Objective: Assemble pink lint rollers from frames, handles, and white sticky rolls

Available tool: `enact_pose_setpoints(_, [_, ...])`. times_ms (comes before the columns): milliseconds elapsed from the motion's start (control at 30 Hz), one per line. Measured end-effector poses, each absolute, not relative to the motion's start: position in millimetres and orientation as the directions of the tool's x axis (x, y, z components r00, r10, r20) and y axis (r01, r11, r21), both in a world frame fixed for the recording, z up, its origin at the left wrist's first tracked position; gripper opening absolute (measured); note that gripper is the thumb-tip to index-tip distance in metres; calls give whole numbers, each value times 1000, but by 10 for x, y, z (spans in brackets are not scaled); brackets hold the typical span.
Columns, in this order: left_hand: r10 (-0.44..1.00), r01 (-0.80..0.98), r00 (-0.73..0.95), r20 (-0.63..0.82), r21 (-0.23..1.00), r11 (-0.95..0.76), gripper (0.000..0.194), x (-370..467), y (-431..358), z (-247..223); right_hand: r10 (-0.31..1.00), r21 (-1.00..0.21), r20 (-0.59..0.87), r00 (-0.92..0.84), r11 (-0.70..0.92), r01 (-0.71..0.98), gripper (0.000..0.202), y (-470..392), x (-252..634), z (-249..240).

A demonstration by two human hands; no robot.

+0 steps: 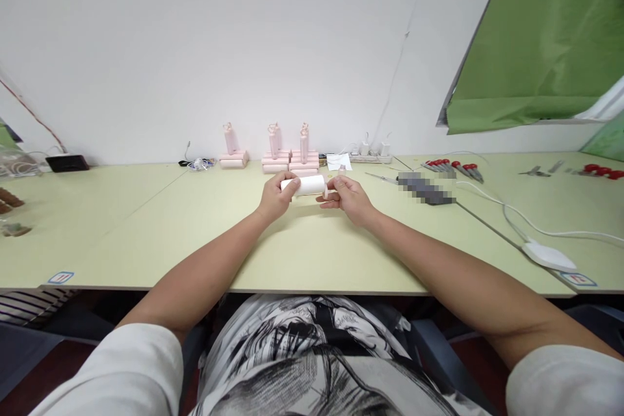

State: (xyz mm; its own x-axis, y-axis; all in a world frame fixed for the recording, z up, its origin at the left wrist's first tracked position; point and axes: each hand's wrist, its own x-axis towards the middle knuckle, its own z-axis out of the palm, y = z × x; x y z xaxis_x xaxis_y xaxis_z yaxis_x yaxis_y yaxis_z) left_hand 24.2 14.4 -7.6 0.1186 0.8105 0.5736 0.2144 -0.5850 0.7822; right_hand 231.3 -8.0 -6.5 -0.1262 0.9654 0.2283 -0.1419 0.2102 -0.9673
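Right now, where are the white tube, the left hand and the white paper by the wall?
White tube (311,184): head view, middle of its side.
Left hand (275,197): head view, middle of the hand.
White paper (338,161): head view, its flat face.

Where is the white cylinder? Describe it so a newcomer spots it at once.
Find the long pale-green table against the white wall. Over its middle, a smooth white cylinder is held sideways, one end in the person's left grip, the other at the right grip. Unlike the pale-pink cylinders stacked behind it by the wall, it is white and in hand.
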Motion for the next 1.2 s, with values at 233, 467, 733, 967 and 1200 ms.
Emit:
enact_pose_setpoints(233, [834, 237, 70, 548, 803, -547, 29, 259, 151, -80, 999, -992, 35, -41, 30, -120, 13, -102, 2111, -228])
enact_pose_setpoints(467, [824, 296, 2, 567, 787, -542, 28, 249, 183, -77, 921, -829, 371, -121, 387, 404, 19, -210, 2043, -314])
enact_pose_setpoints(733, [816, 290, 41, 576, 775, -561, 27, 256, 177, -72, 919, -774, 343, -197, 395, 495, 24, -176, 2132, -225])
enact_pose_setpoints(967, [827, 285, 38, 561, 787, -547, 27, 255, 180, -67, 954, -841, 250, -168, 299, 450, 21, -85, 2193, -268])
enact_pose_setpoints(1200, [830, 267, 49, 555, 794, -547, 29, 262, 185, -71, 955, -851, 243, -171, 295, 434, 20, -118, 2203, -210])
